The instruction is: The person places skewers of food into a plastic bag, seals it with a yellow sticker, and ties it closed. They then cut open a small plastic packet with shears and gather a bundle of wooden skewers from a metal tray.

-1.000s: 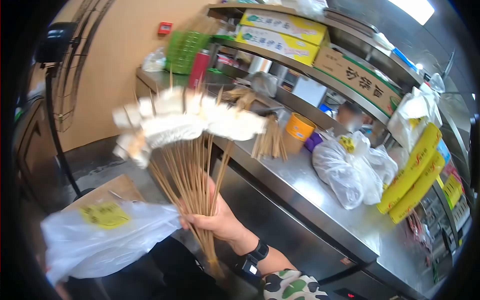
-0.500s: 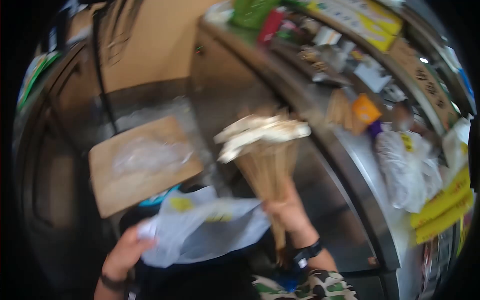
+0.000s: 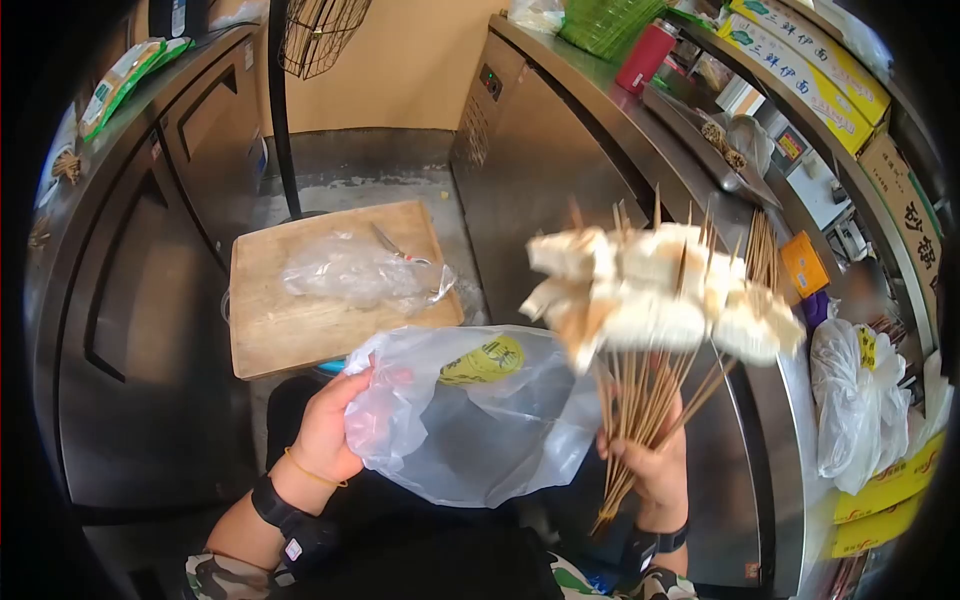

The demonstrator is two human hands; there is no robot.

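A translucent plastic bag with a yellow printed mark hangs across the lower middle, its mouth spread wide. My left hand is closed on the bag's left edge. On the right, my right hand grips a bundle of wooden skewers by the sticks. Pale, folded pieces of food sit on the upper ends, sharp tips poking out above. The bag's right edge reaches my right fingers; whether they also hold it is hidden.
A wooden board holds a crumpled clear bag and a small knife. A metal counter on the right carries a red bottle, skewers and an orange packet. White bags hang at right.
The skewer bundle has moved right and looks larger, nearer the camera. The bag has shifted right and is spread wider. Both hands have moved to the right and slightly up.
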